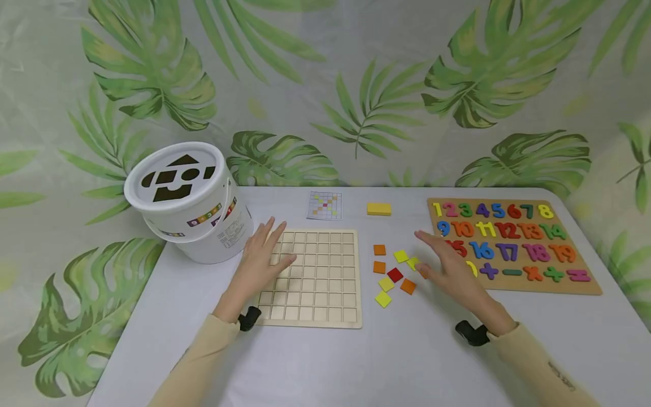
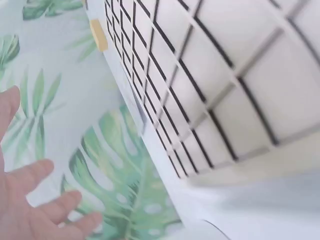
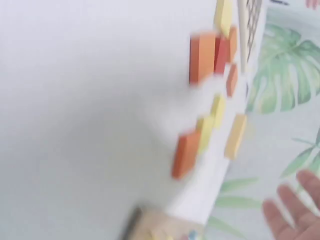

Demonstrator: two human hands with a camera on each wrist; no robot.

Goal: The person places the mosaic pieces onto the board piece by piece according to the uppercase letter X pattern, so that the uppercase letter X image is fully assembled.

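In the head view, my left hand [image 1: 259, 257] hovers with spread fingers over the left side of a pale wooden grid board [image 1: 325, 275]. The left wrist view shows its relaxed fingers [image 2: 65, 205] beside the board's squares, holding nothing. Right of the board lies a loose group of small square tiles: orange [image 1: 379, 250], yellow [image 1: 383, 299] and one red [image 1: 394, 275]. Extended over the right edge of this group is my right hand [image 1: 452, 274], its fingers apart and nothing in them. It partly hides an orange tile and the number board's left side.
A white lidded bucket [image 1: 203, 226] with shaped holes stands at the left. Behind the grid board lie a small printed pattern card [image 1: 324, 205] and a yellow block [image 1: 378, 209]. The number puzzle board [image 1: 549, 288] with colourful pieces occupies the right. Leaf-patterned cloth [image 1: 371, 107] hangs behind the table.
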